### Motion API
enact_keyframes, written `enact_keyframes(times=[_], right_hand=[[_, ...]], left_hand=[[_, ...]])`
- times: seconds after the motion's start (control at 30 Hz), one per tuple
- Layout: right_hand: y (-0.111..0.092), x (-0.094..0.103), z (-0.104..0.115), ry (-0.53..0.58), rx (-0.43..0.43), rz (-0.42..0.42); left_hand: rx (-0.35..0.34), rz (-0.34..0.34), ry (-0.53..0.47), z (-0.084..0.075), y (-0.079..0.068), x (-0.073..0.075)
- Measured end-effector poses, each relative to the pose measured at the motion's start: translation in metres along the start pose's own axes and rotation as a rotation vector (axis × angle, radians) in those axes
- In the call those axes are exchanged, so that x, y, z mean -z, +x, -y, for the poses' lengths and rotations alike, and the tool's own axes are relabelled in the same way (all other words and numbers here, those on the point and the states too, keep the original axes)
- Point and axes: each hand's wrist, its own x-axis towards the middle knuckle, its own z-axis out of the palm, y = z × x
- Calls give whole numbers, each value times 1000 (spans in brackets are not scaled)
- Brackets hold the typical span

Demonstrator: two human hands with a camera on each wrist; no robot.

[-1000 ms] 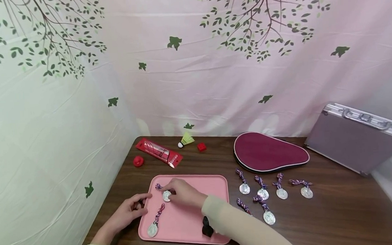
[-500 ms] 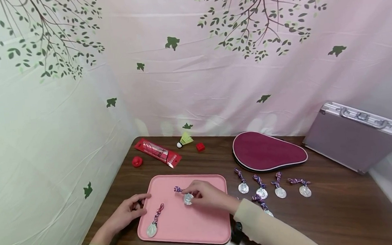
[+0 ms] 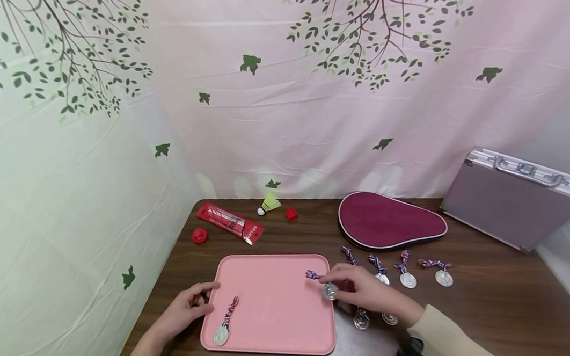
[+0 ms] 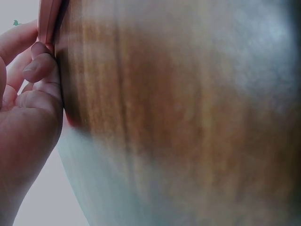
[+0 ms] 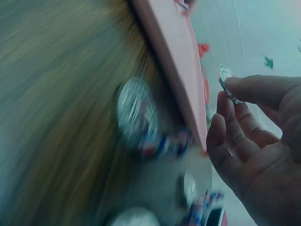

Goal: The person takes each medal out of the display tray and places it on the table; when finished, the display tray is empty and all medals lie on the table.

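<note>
My right hand [image 3: 365,289] pinches a silver medal [image 3: 329,291] between thumb and fingers over the right edge of the pink tray [image 3: 277,307]. The medal's knotted striped ribbon [image 3: 312,274] sticks out to the left. In the right wrist view the medal [image 5: 225,73] is tilted, seen nearly edge-on. Another medal [image 3: 221,334] lies at the tray's lower left, its ribbon pointing up. At the tray's left rim, my left hand [image 3: 187,305] rests with loosely bent fingers. The left wrist view shows its fingertips right at the tray's edge [image 4: 47,23].
Several medals lie right of the tray, among them one silver medal [image 3: 408,280]; some are partly behind my right hand. Farther back are a maroon paddle case [image 3: 391,221], a shuttlecock [image 3: 269,204], a red block [image 3: 291,213], a red package [image 3: 231,222], a small red hat [image 3: 199,235] and a metal briefcase [image 3: 513,203].
My right hand has carried the medal from the tray's upper left across to its right edge. The left hand has stayed at the left rim.
</note>
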Motion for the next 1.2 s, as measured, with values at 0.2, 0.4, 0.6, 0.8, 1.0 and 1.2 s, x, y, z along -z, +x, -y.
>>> enact_keyframes(times=[0.2, 0.4, 0.6, 0.8, 1.0, 1.2], right_hand=[[-39, 24, -3, -1, 47, -83], [-72, 50, -1, -45, 21, -131], [-110, 73, -17, -62, -57, -104], [-144, 91, -27, -111, -115, -91], [-161, 93, -30, -111, -90, -41], [-163, 88, -32, -207, -65, -60]], left_hand=[[5, -1, -7, -1, 0, -1], [3, -5, -13, -1, 0, -1], [3, -9, -8, 1, 0, -1], [-4, -6, -10, 0, 1, -1], [2, -3, -9, 1, 1, 0], [-13, 1, -7, 3, 1, 0]])
